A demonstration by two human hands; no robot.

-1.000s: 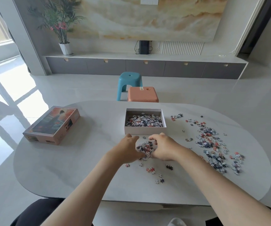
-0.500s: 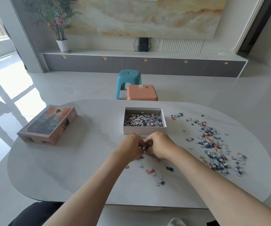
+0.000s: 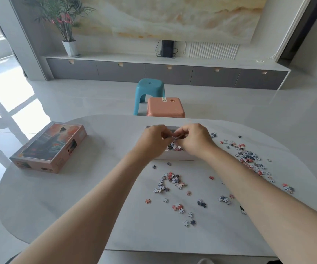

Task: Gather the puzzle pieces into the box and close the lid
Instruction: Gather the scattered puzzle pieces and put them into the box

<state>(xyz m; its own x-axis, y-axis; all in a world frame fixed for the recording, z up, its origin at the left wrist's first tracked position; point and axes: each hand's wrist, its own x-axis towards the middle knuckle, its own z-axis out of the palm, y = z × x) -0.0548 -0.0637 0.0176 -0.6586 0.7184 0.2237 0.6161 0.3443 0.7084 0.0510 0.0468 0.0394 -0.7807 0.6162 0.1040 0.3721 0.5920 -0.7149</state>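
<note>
Left hand (image 3: 154,141) and right hand (image 3: 194,139), fingers curled together on a clutch of pieces (image 3: 175,138), hung over the box (image 3: 173,156). A release near the box wall would likely spill them among strays (image 3: 171,180) before and right of it; lid (image 3: 49,147) lay left.

Open passage over bare table (image 3: 58,197) between lid (image 3: 49,147) and box (image 3: 173,156); puzzle pieces (image 3: 171,180) litter near and right sides.
</note>
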